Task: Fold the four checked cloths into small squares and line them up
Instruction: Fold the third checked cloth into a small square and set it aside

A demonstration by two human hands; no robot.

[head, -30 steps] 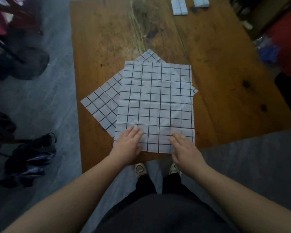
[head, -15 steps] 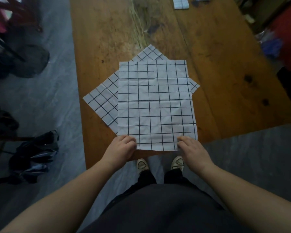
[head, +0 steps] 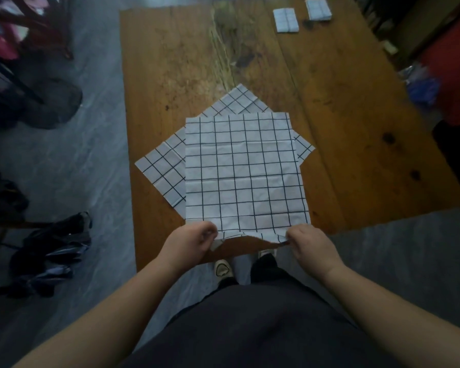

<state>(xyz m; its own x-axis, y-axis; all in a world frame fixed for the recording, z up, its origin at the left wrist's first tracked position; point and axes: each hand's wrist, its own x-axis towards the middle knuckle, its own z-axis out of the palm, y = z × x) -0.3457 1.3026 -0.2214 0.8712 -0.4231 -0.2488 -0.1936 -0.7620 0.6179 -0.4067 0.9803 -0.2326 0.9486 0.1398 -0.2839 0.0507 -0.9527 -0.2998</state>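
Observation:
A white checked cloth (head: 245, 171) lies spread flat on the wooden table (head: 356, 128), square to me. Under it a second checked cloth (head: 162, 168) lies turned diagonally, its corners sticking out at the left, top and right. My left hand (head: 189, 244) pinches the top cloth's near left corner. My right hand (head: 312, 244) pinches its near right corner. The near edge between my hands is lifted slightly off the table. Two cloths folded into small squares, one (head: 286, 19) and another (head: 318, 9), lie side by side at the table's far right.
The table's near edge runs just below my hands, with my shoes (head: 223, 268) on the grey floor beneath. Dark bags (head: 51, 248) lie on the floor at the left. Dark furniture and red and blue things stand at the right.
My hands slid from flat on the cloth back to its near corners, curled, and now pinch them. The near edge has risen off the table.

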